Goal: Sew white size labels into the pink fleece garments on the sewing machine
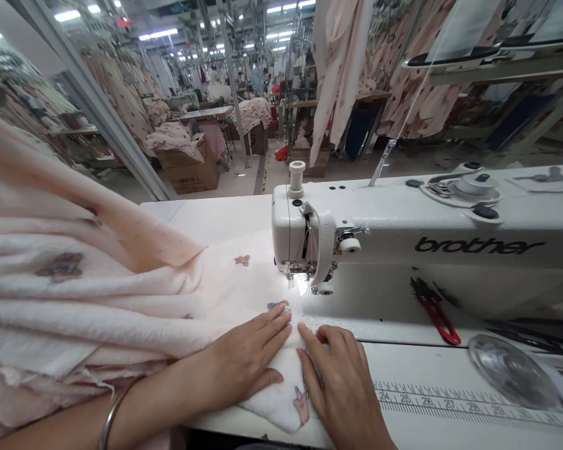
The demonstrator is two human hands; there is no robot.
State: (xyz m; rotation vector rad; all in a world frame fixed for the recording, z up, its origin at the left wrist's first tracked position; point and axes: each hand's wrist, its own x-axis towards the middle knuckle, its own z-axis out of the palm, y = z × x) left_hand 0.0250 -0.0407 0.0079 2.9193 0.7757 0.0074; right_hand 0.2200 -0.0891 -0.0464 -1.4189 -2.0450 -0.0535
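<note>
Pale pink fleece fabric [122, 300] with small bear prints lies in front of the needle of a white Brother sewing machine [403, 244]. My left hand [246, 359] rests flat on the fabric, fingers stretched toward the presser foot [304, 281]. My right hand [340, 381] lies beside it on the fabric's right edge, index finger pointing forward and the other fingers curled, pressing the edge down. A metal bangle [115, 412] circles my left wrist. The rest of the fabric is piled in folds to the left.
Red-handled thread snips [436, 312] lie on the machine bed to the right. A clear plastic piece [511, 372] and a printed ruler scale [450, 400] sit on the table at right. Behind stand cardboard boxes [190, 172], hanging pink garments and other workstations.
</note>
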